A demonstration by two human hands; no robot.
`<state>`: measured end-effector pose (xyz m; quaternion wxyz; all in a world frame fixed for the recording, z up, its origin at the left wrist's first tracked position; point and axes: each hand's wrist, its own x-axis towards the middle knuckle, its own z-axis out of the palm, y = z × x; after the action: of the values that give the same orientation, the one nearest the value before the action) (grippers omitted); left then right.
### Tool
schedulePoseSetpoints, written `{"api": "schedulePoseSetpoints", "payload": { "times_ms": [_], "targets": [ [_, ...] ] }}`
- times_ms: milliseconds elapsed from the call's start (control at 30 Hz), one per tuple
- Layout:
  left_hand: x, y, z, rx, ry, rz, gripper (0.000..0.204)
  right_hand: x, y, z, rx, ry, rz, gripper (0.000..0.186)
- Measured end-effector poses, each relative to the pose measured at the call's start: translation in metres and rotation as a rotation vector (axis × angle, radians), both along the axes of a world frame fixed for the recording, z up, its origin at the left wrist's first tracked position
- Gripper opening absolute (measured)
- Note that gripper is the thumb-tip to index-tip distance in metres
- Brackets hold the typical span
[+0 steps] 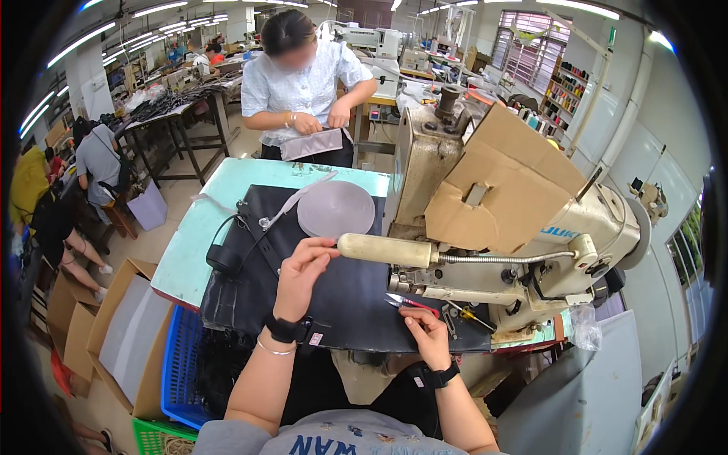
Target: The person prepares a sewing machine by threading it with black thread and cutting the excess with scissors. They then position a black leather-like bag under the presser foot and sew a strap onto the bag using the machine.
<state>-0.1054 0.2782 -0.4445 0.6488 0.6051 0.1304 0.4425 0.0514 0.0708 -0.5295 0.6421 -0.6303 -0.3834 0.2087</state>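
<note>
A: Nearest first, what's at the right hand (pixel 428 334)?

B: Red-handled snips (pixel 417 305), just beyond its thumb and forefinger on the black sheet (pixel 356 307). The two fingertips are close together, but I can't tell whether they grip anything.

A: And to the right of that hand?

B: A yellow-handled screwdriver (pixel 468 312), just past the snips.

A: The left hand (pixel 298 277)?

B: It's raised farther forward, fingers bent, with the forefinger at the rounded end of the cream lamp head (pixel 383 249). I can't tell whether it pinches that end or only touches it.

A: What's around that grip?

B: A black box (pixel 224 258) to its left. Just beyond its fingertips lies a flat roll of grey tape (pixel 336 209), a loose strip trailing leftward. The sewing machine (pixel 607 216) stands to its right, cardboard (pixel 504 171) propped against it.

A: Farthest?

B: Across the table (pixel 227 186), beyond the tape, a co-worker (pixel 303 83) holds a greyish pouch-like piece (pixel 312 144) in both hands.
</note>
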Motion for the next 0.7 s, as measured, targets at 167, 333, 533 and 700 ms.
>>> {"api": "schedulePoseSetpoints", "payload": {
  "times_ms": [167, 333, 533, 700],
  "targets": [
    [-0.014, 0.006, -0.012, 0.151, 0.151, 0.057, 0.017, 0.0, -0.003, 0.001, -0.023, -0.023, -0.016, 0.016],
    [0.0, -0.006, -0.007, -0.514, -0.506, -0.593, 0.019, -0.006, 0.001, 0.01, -0.042, -0.195, -0.035, 0.014],
    [0.02, -0.019, -0.001, -0.449, -0.35, -0.608, 0.014, -0.006, 0.003, 0.01, -0.022, -0.27, -0.059, 0.011],
    [-0.028, -0.025, -0.021, -0.002, 0.361, -0.5, 0.011, -0.004, -0.002, 0.01, -0.039, -0.28, -0.052, 0.011]
  ]
}}
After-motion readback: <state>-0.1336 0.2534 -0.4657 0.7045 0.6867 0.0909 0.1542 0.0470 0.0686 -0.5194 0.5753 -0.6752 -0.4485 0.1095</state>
